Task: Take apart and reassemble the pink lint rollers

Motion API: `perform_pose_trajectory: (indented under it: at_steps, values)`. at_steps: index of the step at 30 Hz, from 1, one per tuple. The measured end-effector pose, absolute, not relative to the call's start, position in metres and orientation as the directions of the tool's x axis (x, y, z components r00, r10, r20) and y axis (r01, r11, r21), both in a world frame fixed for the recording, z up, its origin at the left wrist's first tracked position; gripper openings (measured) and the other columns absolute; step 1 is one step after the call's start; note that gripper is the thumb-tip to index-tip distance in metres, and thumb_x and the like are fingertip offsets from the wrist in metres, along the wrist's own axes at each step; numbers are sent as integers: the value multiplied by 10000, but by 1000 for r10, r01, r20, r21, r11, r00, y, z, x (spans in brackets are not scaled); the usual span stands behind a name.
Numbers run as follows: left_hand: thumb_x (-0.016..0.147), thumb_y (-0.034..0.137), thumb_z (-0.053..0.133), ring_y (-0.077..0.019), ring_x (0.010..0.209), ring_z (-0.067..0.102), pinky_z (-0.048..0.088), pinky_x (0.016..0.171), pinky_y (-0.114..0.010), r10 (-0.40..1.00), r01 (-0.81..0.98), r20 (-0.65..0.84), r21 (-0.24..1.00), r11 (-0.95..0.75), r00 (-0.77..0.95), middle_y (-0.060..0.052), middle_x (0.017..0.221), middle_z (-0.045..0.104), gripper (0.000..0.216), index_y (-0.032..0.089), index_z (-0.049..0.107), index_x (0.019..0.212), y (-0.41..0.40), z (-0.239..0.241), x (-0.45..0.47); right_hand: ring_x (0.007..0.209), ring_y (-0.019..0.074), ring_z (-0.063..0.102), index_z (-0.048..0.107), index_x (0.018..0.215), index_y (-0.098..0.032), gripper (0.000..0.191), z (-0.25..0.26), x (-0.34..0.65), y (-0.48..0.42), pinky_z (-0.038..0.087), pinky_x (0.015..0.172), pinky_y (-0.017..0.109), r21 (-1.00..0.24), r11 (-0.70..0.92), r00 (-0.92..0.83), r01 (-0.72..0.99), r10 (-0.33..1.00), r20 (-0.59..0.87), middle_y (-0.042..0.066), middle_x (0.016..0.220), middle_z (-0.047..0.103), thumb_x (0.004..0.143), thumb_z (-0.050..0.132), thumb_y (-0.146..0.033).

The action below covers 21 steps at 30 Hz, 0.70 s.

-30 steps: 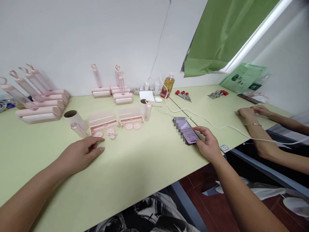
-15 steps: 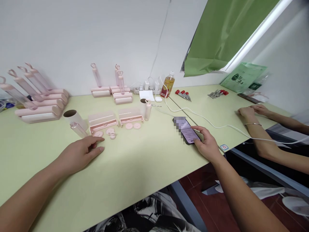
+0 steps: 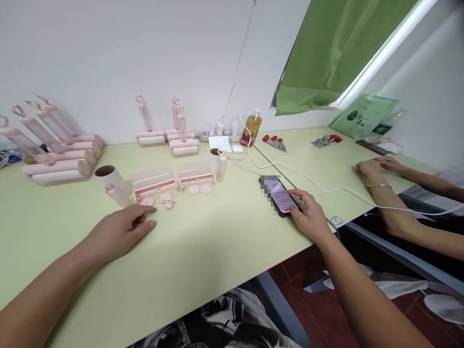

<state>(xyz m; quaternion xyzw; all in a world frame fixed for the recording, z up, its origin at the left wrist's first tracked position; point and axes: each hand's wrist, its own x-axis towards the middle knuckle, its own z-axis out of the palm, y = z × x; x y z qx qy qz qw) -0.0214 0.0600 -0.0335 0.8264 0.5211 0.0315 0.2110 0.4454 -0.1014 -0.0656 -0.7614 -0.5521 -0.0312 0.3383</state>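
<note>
My left hand [image 3: 118, 234] lies on the table, thumb apart from the fingers, holding nothing. Just beyond it are small pink discs [image 3: 147, 202], a small pink ring-shaped part [image 3: 168, 203] and a clear pink handle tube [image 3: 118, 194]. Two open pink cases [image 3: 156, 187] with clear covers sit further back, with more flat pink discs [image 3: 205, 189] before one of them. On the right, my right hand [image 3: 310, 217] grips the near edge of a lit smartphone [image 3: 282, 199] lying on the table, its thumb over the screen. Its remaining fingers are partly hidden.
Pink lint rollers [image 3: 60, 166] with upright handles stand at the back left. Cardboard-cored rolls [image 3: 112, 179], a drink bottle [image 3: 251, 128], a power strip [image 3: 206, 137] and red-tipped metal tools [image 3: 274, 143] are around. A white cable [image 3: 311, 180] crosses rightward toward another person's forearms [image 3: 389, 208].
The right thumb has shifted slightly on the phone screen. My left hand stays in place, and the things on the table have not moved.
</note>
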Motion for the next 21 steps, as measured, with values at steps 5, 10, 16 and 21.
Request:
perform_pose_trajectory:
  at_steps: [5, 10, 16, 21]
  values:
    - [817, 615, 451, -185, 701, 597, 444, 643, -270, 876, 848, -166, 383, -366, 452, 1, 780, 641, 580, 261, 602, 1250, 60, -34, -20, 1127, 296, 568, 587, 1173, -227, 430, -65, 445, -102, 439, 960, 474, -478, -167, 391, 862, 820, 418, 102, 1179, 619, 752, 506, -206]
    - [817, 615, 451, -182, 682, 591, 440, 630, -268, 875, 848, -169, 385, -364, 453, 8, 756, 630, 576, 265, 601, 1250, 60, -34, -20, 1112, 300, 571, 593, 1164, -226, 408, -65, 444, -100, 441, 949, 479, -470, -195, 409, 861, 816, 410, 105, 1167, 625, 764, 512, -235]
    - [832, 626, 432, -183, 704, 590, 444, 653, -271, 873, 852, -185, 380, -360, 451, 6, 778, 626, 578, 265, 579, 1259, 60, -34, -20, 1112, 315, 562, 607, 1150, -206, 406, -63, 447, -89, 450, 934, 477, -451, -283, 467, 847, 802, 373, 114, 1144, 647, 756, 533, -273]
    - [836, 624, 429, -185, 708, 593, 443, 653, -272, 871, 846, -181, 390, -364, 458, -2, 789, 627, 577, 257, 580, 1254, 60, -34, -21, 1101, 313, 566, 602, 1150, -211, 400, -57, 454, -78, 462, 918, 465, -397, -294, 435, 870, 836, 335, 107, 1174, 646, 762, 560, -302]
